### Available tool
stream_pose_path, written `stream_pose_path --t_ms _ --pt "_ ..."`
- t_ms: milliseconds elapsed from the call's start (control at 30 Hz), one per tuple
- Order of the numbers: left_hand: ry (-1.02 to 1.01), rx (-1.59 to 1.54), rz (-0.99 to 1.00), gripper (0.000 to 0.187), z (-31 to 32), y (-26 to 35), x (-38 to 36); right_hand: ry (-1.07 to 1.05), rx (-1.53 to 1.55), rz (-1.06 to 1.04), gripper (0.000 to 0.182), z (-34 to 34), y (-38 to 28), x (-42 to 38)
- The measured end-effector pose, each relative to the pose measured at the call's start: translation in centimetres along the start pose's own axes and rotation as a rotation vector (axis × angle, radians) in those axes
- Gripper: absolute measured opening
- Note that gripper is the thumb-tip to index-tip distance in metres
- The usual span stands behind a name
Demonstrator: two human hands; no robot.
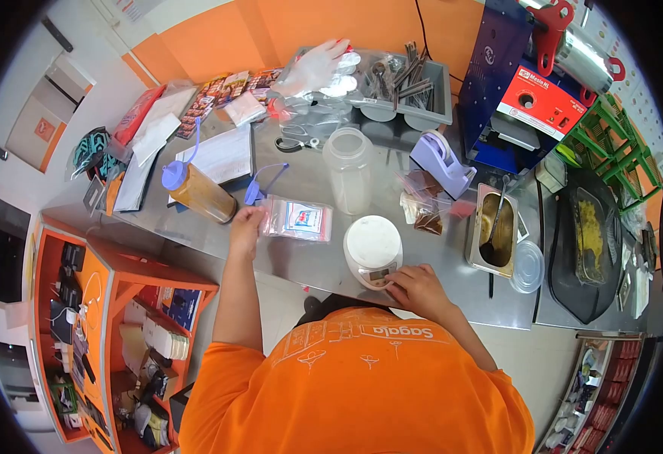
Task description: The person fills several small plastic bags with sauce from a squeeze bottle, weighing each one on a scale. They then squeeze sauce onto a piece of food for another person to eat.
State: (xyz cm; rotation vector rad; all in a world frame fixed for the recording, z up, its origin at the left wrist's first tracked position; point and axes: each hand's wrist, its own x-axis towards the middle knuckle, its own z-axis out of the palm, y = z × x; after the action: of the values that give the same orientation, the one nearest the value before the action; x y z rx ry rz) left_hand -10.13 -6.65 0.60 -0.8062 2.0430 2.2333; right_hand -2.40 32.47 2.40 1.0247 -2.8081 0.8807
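Note:
My left hand (247,229) is closed at the left edge of a clear packet of plastic bags (301,219) with a blue and red label, lying on the steel table. My right hand (421,290) rests its fingertips on the front right edge of a white kitchen scale (373,242), beside the small display. Nothing stands on the scale's round plate. Behind the scale is a translucent plastic jar (349,170) with its top open. A squeeze bottle (199,193) of brown sauce with a purple cap leans over left of the packet, near a loose purple cap (254,192).
A purple tape dispenser (441,163) and small spice bags (427,219) are behind right of the scale. Farther right are a metal pan (493,227) with a ladle and a clear lid (527,266). Scissors (297,143), a grey utensil bin (441,94) and a blue sealing machine (490,83) line the back.

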Motion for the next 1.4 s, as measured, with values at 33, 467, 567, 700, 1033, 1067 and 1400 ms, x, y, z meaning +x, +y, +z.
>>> stream_pose_path --t_ms 33,467,567,700,1033,1067,1400 --pt "0.052 0.031 0.149 0.01 -0.2 0.4 -0.5 0.005 0.003 0.001 0.017 0.1 0.0 0.1" --pt "0.002 0.199 0.464 0.016 2.9 3.7 -5.4 0.117 0.076 -0.262 0.031 -0.6 -4.3 7.6" --pt "-0.325 0.136 0.327 0.007 3.9 3.6 -7.9 0.323 0.081 -0.25 0.039 0.5 -6.2 11.9" --pt "-0.353 -0.048 0.231 0.008 3.1 0.9 -9.5 0.004 0.451 -0.16 0.036 3.2 -5.7 16.1" --pt "0.131 -0.806 0.022 0.023 -7.3 -1.4 -10.8 0.373 -0.15 -0.099 0.028 10.6 -7.0 22.3" --pt "0.152 -0.791 0.04 0.025 -8.4 -0.5 -11.0 0.446 -0.113 -0.103 0.029 10.7 -8.8 22.7" --pt "0.133 -0.323 0.542 0.019 -17.6 3.7 -13.4 -0.171 0.671 -0.373 0.025 13.1 -29.0 26.3"
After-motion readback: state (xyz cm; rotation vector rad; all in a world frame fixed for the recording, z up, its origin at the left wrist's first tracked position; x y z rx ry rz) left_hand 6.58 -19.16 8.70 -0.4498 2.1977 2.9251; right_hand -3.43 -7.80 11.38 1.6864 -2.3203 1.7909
